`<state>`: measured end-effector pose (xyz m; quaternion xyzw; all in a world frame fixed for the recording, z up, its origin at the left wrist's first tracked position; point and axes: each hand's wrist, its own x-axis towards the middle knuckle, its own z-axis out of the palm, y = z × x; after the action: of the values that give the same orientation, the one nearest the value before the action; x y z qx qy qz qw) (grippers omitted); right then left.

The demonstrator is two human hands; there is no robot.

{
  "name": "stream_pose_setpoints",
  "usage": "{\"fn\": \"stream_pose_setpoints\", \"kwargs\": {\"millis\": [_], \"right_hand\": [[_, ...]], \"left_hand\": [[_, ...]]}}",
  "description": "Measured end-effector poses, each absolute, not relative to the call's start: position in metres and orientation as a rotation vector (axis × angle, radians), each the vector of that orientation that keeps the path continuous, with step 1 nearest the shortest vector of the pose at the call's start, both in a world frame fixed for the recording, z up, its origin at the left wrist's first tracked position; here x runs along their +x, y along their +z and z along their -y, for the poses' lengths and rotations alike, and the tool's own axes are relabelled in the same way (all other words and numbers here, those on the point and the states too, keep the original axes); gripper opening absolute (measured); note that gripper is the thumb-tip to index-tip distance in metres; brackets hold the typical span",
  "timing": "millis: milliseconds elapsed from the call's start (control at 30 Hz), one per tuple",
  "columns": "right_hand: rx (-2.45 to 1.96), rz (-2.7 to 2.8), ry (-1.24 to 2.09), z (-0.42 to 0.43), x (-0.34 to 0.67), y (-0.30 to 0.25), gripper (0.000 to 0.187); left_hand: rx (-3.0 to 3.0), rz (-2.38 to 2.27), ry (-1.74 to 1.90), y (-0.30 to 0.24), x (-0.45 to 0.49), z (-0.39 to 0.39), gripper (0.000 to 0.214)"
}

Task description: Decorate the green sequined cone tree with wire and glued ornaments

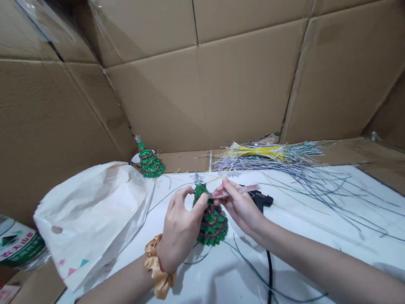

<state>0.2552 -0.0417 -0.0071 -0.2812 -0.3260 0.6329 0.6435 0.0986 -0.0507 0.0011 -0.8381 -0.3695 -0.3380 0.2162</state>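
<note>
Green beaded tree (211, 220), head view: standing mid-table, left hand (179, 227) pinching its upper part, right hand (241, 207) gripping a thin strip (234, 192) at its tip. Table (337, 235) lying open rightward; paper bag (94, 213) crowding the left edge; wires (277, 157) and cardboard walls (246, 86) closing off the rear.

Bottle (10, 242) is chopped off by the left edge. Left hand (179, 227) hides one side of the little tree (214, 222), and right hand (241, 210) covers most of the black tool (263, 198).
</note>
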Motion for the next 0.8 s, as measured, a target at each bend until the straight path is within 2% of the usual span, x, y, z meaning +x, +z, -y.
{"fn": "stream_pose_setpoints", "kwargs": {"millis": [400, 800], "right_hand": [[-0.673, 0.761, 1.486, 0.046, 0.257, 0.003, 0.029], [-0.641, 0.6, 1.669, 0.043, 0.26, -0.002, 0.03]], "left_hand": [[-2.194, 1.163, -0.721, 0.036, 0.111, 0.068, 0.005], [-2.276, 1.069, -0.462, 0.061, 0.12, 0.068, 0.011]]}}
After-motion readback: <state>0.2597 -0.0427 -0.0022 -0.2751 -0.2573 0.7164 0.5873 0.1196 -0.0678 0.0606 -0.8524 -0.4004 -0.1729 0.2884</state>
